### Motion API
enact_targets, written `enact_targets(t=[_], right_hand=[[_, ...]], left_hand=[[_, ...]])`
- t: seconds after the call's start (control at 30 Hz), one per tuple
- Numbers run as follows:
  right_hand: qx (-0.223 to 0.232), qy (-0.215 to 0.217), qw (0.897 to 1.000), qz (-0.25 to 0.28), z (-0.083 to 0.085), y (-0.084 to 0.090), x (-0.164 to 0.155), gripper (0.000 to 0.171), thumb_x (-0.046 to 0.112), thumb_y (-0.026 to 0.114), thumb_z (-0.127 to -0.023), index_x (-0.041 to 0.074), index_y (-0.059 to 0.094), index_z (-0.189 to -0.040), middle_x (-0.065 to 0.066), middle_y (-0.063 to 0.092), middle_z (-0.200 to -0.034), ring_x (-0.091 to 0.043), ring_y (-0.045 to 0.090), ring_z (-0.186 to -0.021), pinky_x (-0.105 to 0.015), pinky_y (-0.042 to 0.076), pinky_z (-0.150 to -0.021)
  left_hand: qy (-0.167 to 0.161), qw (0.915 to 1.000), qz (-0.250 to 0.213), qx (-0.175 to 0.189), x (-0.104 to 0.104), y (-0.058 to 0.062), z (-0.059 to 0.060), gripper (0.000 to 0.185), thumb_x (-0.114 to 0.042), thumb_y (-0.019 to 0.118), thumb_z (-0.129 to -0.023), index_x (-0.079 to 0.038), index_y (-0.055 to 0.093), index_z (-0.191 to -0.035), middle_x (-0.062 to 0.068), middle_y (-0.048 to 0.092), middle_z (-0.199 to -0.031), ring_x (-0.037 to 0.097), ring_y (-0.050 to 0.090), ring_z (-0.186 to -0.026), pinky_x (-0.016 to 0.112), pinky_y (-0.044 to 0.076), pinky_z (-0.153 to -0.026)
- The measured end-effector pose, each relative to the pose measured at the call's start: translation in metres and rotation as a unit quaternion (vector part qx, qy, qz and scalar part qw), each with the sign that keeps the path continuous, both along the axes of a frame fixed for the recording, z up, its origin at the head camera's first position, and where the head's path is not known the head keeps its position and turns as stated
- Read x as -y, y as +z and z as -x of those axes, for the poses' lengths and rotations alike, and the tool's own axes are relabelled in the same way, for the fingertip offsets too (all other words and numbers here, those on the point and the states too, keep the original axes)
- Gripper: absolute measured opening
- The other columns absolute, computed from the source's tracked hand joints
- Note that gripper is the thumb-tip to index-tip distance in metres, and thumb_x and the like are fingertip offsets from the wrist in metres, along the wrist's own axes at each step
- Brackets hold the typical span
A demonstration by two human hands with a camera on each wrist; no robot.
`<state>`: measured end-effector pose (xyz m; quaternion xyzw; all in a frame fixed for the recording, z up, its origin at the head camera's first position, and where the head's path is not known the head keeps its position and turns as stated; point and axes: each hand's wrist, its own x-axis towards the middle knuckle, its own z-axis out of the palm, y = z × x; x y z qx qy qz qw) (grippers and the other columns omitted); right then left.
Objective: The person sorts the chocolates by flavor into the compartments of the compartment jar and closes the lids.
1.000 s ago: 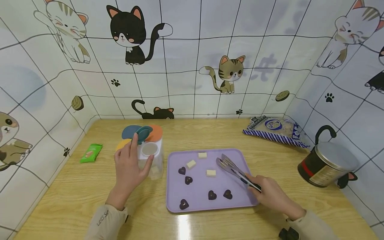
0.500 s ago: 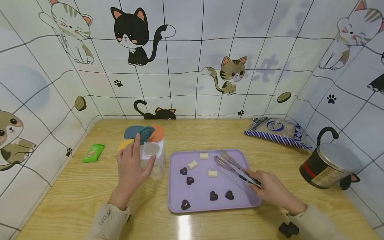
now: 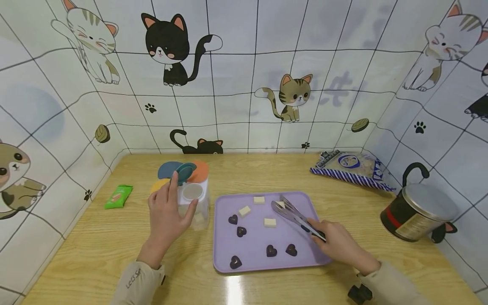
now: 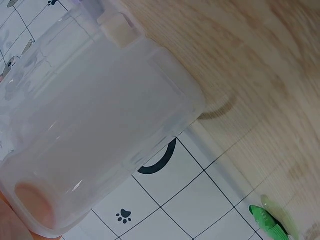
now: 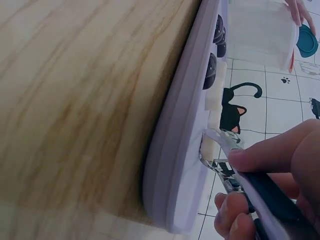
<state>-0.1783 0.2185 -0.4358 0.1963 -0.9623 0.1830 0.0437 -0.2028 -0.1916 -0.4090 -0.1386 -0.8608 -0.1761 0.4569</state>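
Observation:
My right hand (image 3: 337,241) grips a pair of metal tongs (image 3: 295,218) with dark handles over a lilac tray (image 3: 244,254). Between the tongs' tips is a small white block (image 3: 280,204). Three more white blocks (image 3: 270,223) and several dark heart-shaped chocolates (image 3: 271,250) lie on the tray. My left hand (image 3: 167,216) is at a clear multi-compartment container (image 3: 200,216). Its index finger touches a raised teal lid (image 3: 185,173), its thumb is by the uncovered round opening, and the other fingers are partly hidden. White blocks show dimly inside the container.
A green packet (image 3: 119,196) lies left of the container. At the back right is a blue-and-white bag (image 3: 350,168), with a dark tin (image 3: 417,212) in front of it. Cat-print sheeting (image 3: 236,93) encloses the wooden table (image 3: 190,279).
The tongs have narrowed, and a white block now shows between their tips. My right hand has shifted slightly left. The left hand keeps its place at the teal lid.

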Motion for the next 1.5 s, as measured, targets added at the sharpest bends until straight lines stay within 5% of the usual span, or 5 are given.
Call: enact_targets(t=[0.5,0.73,0.97,1.33,1.5], right_hand=[[0.016,0.017,0.999,0.023,-0.001,0.004,-0.001,0.042,0.006,0.063,-0.079,0.001,0.057,-0.12,0.007,0.043,-0.058,0.003,0.027,-0.042,-0.015,0.027,-0.038],[-0.029,0.05,0.998,0.031,0.0,0.02,0.005,0.042,0.006,0.063,-0.079,0.001,0.056,-0.121,0.009,0.044,-0.057,0.005,0.025,-0.042,-0.015,0.026,-0.039],[-0.089,0.113,0.988,0.049,0.01,0.042,0.043,0.041,0.007,0.064,-0.08,0.001,0.057,-0.12,0.006,0.05,-0.063,0.005,0.025,-0.047,-0.013,0.027,-0.042],[-0.077,0.207,0.967,0.125,0.014,0.075,0.121,0.043,0.009,0.06,-0.084,0.001,0.051,-0.126,-0.002,0.06,-0.078,0.005,0.033,-0.05,-0.013,0.033,-0.043],[-0.081,0.237,0.961,0.115,0.016,0.079,0.142,0.043,0.009,0.06,-0.084,0.003,0.052,-0.126,-0.001,0.059,-0.075,0.004,0.033,-0.049,-0.012,0.033,-0.044]], left_hand=[[0.001,1.0,0.005,0.003,0.0,-0.001,0.0,0.076,-0.056,0.038,-0.087,-0.003,0.029,-0.14,0.023,0.054,-0.105,0.035,0.049,-0.094,0.051,0.031,-0.081],[0.003,1.0,0.008,-0.002,0.0,-0.002,0.0,0.075,-0.056,0.038,-0.087,-0.003,0.029,-0.14,0.023,0.054,-0.103,0.035,0.05,-0.092,0.051,0.031,-0.08],[0.004,1.0,-0.002,-0.004,-0.001,-0.001,0.0,0.075,-0.057,0.037,-0.087,-0.003,0.032,-0.138,0.024,0.054,-0.103,0.035,0.049,-0.093,0.051,0.031,-0.08],[-0.001,1.0,-0.009,0.003,0.001,0.002,0.0,0.077,-0.059,0.04,-0.085,-0.004,0.032,-0.139,0.023,0.054,-0.105,0.034,0.05,-0.094,0.05,0.031,-0.082],[-0.006,0.9999,-0.011,0.002,0.002,0.001,-0.001,0.078,-0.059,0.041,-0.085,-0.004,0.031,-0.139,0.022,0.054,-0.105,0.033,0.051,-0.095,0.05,0.031,-0.081]])
